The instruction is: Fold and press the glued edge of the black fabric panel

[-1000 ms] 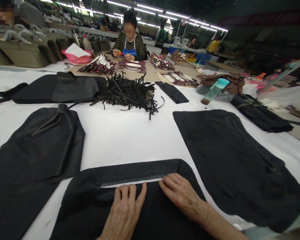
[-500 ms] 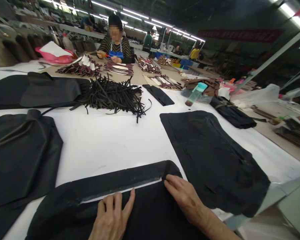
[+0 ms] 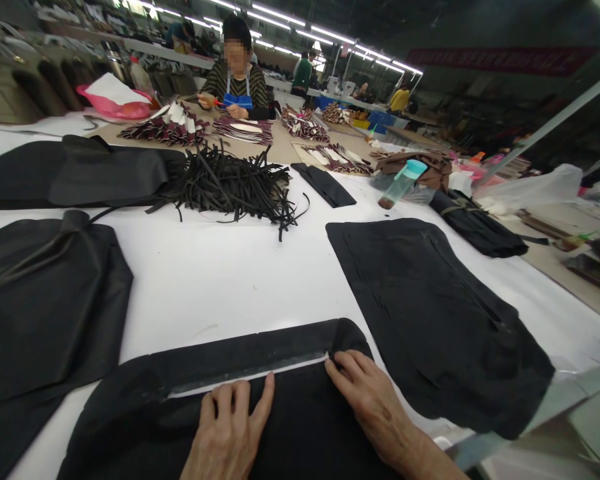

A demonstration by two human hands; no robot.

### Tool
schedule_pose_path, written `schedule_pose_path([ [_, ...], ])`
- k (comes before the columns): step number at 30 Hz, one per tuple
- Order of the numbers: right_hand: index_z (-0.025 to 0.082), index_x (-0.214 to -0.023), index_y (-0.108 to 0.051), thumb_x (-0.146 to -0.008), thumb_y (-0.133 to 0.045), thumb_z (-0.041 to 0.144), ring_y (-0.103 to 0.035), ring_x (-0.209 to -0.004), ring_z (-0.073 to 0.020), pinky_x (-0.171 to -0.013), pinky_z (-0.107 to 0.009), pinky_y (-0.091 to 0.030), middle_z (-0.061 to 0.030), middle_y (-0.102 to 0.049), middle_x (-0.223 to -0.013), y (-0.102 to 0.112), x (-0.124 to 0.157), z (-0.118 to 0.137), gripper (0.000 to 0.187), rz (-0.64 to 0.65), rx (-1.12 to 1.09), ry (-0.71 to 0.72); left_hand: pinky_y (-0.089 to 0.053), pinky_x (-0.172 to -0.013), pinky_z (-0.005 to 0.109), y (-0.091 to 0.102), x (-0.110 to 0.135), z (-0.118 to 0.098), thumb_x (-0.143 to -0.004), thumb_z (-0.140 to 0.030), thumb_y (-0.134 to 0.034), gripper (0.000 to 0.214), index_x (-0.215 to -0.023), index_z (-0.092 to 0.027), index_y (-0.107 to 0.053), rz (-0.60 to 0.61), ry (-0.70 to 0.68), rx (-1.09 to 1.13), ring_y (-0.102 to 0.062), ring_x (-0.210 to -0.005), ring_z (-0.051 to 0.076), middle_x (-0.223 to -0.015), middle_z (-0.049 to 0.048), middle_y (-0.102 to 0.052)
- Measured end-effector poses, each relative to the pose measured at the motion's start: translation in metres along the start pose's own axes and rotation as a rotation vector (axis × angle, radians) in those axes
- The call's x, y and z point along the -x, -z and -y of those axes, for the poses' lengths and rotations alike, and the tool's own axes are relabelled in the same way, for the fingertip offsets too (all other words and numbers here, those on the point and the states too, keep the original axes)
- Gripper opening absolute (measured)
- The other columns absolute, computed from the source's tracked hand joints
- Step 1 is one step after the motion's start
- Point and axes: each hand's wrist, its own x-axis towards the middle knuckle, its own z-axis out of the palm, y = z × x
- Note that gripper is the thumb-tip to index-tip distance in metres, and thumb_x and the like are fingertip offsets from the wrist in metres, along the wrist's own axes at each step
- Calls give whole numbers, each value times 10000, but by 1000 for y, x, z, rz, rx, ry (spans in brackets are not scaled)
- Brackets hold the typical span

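Observation:
A black leather-like panel (image 3: 300, 427) lies in front of me, with a long narrow slit (image 3: 250, 377) near its far edge. White shows through the slit, and its upper margin looks dull and greyish. My left hand (image 3: 230, 427) rests on the panel just below the slit, fingers bent and thumb apart, its tips along the lower edge. At the slit's right end, my right hand (image 3: 370, 407) has thumb and fingers closed in a pinch on the panel's black material. The exact bit between those fingertips is mostly hidden.
Black panels lie to the right (image 3: 430, 320) and left (image 3: 50, 307) on the white table (image 3: 220, 287). Beyond are a heap of black strips (image 3: 240, 183), a turquoise-lidded bottle (image 3: 403, 183) and maroon stacked pieces (image 3: 243, 130). A person (image 3: 237, 80) works across the table.
The whole view has shifted slightly. My right fingers have settled closer against the slit's right end; my left hand stays in nearly the same place on the panel.

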Motion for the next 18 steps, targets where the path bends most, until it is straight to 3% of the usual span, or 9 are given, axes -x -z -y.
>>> schedule_pose_path([
  [8,139,-1159,-552,-759,-425,-27,-546,-921,-234,-778,-368,-518,-105,-595,-1045,-1,0,8,452,-23,89,-39,-449,-718,415,2,-1,-2,-765,-97,-552,633,-1338,-312,-390,-20,21,29,-567,-824,277,-975,109,-602],
  [12,152,-1096,-592,-763,-385,-27,-557,-946,-238,-788,-383,-516,-120,-596,-1090,1,0,13,431,-108,115,-148,-445,-731,434,1,0,-3,-789,-141,-544,599,-1341,-310,-384,-39,44,44,-561,-847,285,-990,118,-592],
  [15,135,-1073,-601,-804,-347,0,-558,-974,-249,-795,-397,-514,-149,-599,-1077,2,-8,26,394,-211,91,-206,-446,-729,438,0,0,-4,-797,-161,-538,594,-1347,-311,-372,-26,50,45,-562,-852,292,-1002,126,-588],
  [18,139,-1096,-590,-842,-345,30,-568,-946,-226,-793,-359,-516,-126,-615,-1034,-3,-22,49,370,-248,-3,-135,-446,-740,448,0,0,-5,-780,-122,-538,624,-1353,-300,-364,-12,39,30,-566,-845,292,-986,124,-592],
])
